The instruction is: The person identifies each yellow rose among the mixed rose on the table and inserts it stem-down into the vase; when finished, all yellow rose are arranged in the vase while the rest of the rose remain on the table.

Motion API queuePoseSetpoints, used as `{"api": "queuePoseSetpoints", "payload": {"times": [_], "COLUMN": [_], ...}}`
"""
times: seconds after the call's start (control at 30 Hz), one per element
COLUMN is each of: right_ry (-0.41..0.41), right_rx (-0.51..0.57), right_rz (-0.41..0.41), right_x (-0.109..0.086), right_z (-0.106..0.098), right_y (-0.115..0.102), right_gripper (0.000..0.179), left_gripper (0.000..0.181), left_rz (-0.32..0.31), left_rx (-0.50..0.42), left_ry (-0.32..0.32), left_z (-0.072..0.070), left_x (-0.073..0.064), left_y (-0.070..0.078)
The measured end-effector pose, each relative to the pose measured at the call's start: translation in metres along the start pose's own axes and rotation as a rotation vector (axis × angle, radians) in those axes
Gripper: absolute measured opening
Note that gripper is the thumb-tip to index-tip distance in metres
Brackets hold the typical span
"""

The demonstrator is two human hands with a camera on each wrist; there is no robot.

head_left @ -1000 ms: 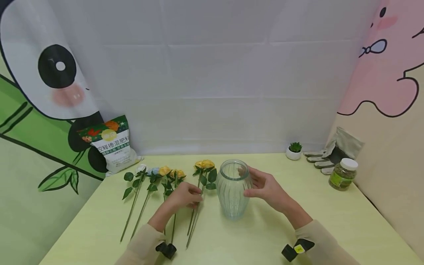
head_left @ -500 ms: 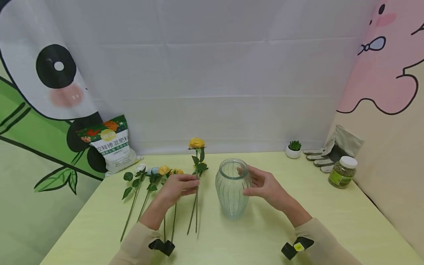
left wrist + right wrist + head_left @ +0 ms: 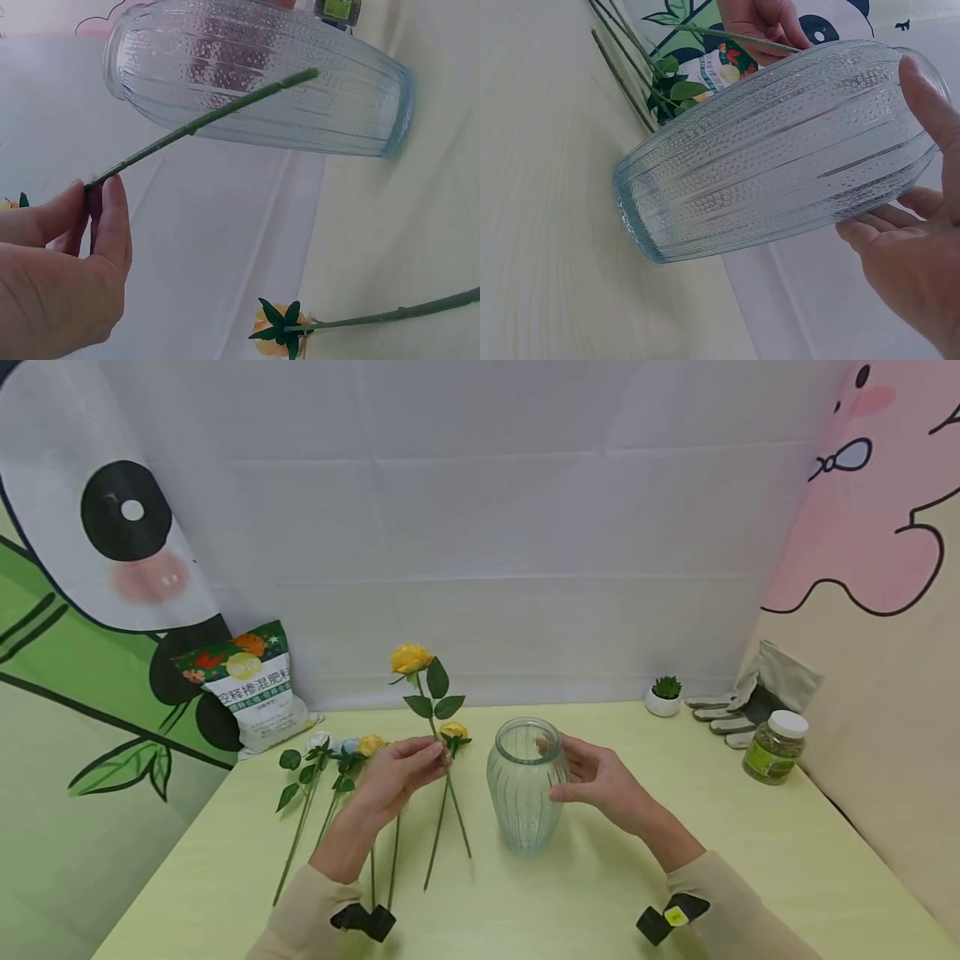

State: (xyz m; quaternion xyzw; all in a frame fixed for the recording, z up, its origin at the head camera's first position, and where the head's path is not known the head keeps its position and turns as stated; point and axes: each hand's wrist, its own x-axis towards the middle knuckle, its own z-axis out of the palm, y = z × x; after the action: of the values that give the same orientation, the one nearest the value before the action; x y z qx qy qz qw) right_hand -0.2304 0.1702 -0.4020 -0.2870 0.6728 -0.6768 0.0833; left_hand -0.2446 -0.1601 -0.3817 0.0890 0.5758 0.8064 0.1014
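My left hand (image 3: 397, 777) pinches the stem of a yellow rose (image 3: 412, 658) between thumb and fingertips. The bloom stands upright over the table, its stem slanting down to the right. In the left wrist view that green stem (image 3: 195, 125) overlaps the ribbed glass vase (image 3: 262, 82). On the table the vase (image 3: 528, 810) stands upright with its mouth up. My right hand (image 3: 611, 789) holds its right side, thumb in front and fingers behind. Another yellow rose (image 3: 453, 731) lies between left hand and vase.
Left of the hand lie a white rose (image 3: 320, 740), a blue rose (image 3: 349, 746) and a yellow rose (image 3: 371, 744). A fertilizer bag (image 3: 262, 693) leans at back left. At back right are a potted succulent (image 3: 664, 697), gloves (image 3: 757, 697) and a lidded jar (image 3: 776, 748).
My left hand has lifted one yellow rose off the table and tilted it, bloom to the left and stem end toward the vase. The right hand stays on the vase.
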Motion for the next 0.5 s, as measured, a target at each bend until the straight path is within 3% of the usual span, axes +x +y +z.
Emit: {"api": "queuePoseSetpoints", "payload": {"times": [0.27,0.5], "right_ry": [0.003,0.014], "right_rx": [0.013,0.004], "right_rz": [0.01,0.014], "right_x": [0.0,0.001], "right_z": [0.0,0.001], "right_y": [-0.001,0.0], "right_gripper": [0.089,0.09], "left_gripper": [0.031,0.031], "left_rz": [0.139,0.219], "left_rx": [-0.26,-0.4], "left_ry": [0.026,0.047], "left_z": [0.012,0.013], "left_x": [-0.008,-0.013], "left_y": [0.016,0.039]}}
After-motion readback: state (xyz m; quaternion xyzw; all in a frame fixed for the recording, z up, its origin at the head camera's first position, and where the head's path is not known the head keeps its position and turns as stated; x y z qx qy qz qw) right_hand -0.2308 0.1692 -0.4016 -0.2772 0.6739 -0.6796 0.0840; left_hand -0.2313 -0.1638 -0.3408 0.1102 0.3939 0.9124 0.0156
